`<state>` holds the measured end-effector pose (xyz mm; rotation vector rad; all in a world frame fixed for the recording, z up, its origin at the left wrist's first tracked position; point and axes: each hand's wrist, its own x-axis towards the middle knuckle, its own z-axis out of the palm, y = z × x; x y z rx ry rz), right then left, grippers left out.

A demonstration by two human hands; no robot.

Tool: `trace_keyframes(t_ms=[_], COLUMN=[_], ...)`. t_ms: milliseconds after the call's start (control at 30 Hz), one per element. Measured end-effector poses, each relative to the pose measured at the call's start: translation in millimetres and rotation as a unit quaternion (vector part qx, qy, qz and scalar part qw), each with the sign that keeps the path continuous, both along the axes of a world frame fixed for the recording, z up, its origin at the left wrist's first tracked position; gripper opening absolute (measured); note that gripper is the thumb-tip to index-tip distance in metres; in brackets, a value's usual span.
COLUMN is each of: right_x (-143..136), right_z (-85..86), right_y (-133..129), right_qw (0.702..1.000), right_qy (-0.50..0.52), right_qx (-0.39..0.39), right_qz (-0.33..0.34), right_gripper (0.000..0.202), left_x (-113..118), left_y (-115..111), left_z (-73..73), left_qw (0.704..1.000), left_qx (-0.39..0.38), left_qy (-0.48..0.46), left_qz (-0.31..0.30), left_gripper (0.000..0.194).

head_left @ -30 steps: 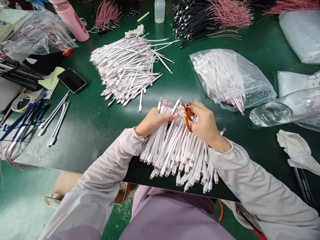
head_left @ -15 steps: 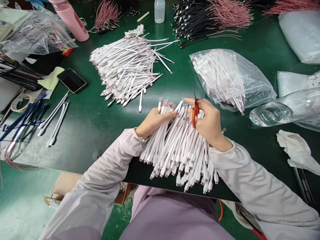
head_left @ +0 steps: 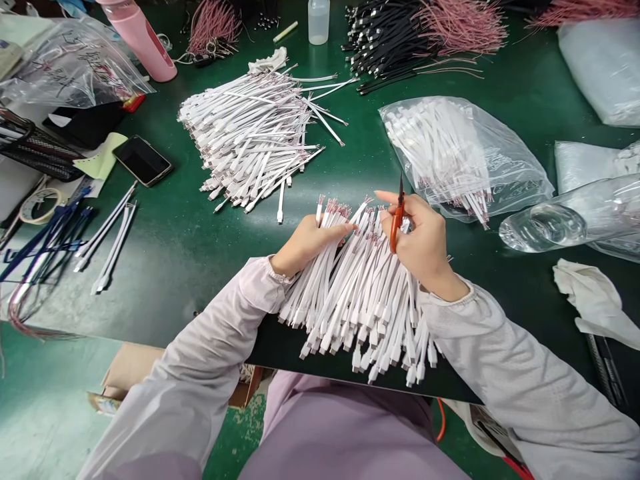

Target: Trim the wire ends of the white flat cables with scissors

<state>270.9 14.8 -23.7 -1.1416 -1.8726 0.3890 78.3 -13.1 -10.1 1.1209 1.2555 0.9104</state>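
A spread of white flat USB cables [head_left: 345,300] lies in front of me at the table's near edge, plugs toward me and stripped pinkish wire ends away. My left hand [head_left: 311,239] is closed round the wire end of a bunch at the left of this spread, thumb across the top. Over the right part of the spread, my right hand [head_left: 423,237] grips a small pair of orange-handled scissors [head_left: 397,223], dark blades pointing up and away. Its index finger stretches toward the wire ends. Whether that finger touches a cable, I cannot tell.
Beyond my hands lies a larger heap of white cables [head_left: 250,133]. A clear bag of cables [head_left: 440,147] and a clear bottle [head_left: 545,227] are on the right. Black cables [head_left: 385,40] lie at the back. On the left are a phone [head_left: 143,161] and a pink bottle [head_left: 143,40].
My right hand has shifted slightly right, and the scissors in it have turned more upright and moved right. The left hand and the cables stay in place.
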Motion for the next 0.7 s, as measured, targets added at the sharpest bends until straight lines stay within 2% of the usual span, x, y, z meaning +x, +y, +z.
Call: trace_keyframes(t_ms=[133, 333, 600, 700], right_x=[-0.1, 0.5, -6.0, -6.7], right_z=[-0.2, 0.8, 1.4, 0.3], right_y=[0.3, -0.9, -3.6, -2.9], right_qw=[1.0, 0.999, 0.996, 0.995], right_qy=[0.001, 0.018, -0.036, -0.046], right_qx=[-0.007, 0.037, 0.063, 0.061], right_qz=[0.007, -0.034, 0.061, 0.072], right_gripper=[0.023, 0.02, 0.026, 0.023], left_x=[0.4, 0.3, 0.8, 0.3], left_y=[-0.4, -1.5, -0.7, 0.4], left_z=[-2.1, -2.0, -2.5, -5.5], left_qw=[1.0, 1.0, 0.999, 0.999], left_qx=[0.003, -0.018, 0.004, 0.015], left_qy=[-0.016, -0.016, -0.046, -0.032], left_qz=[0.005, 0.02, 0.01, 0.01], left_gripper=[0.028, 0.031, 0.025, 0.027])
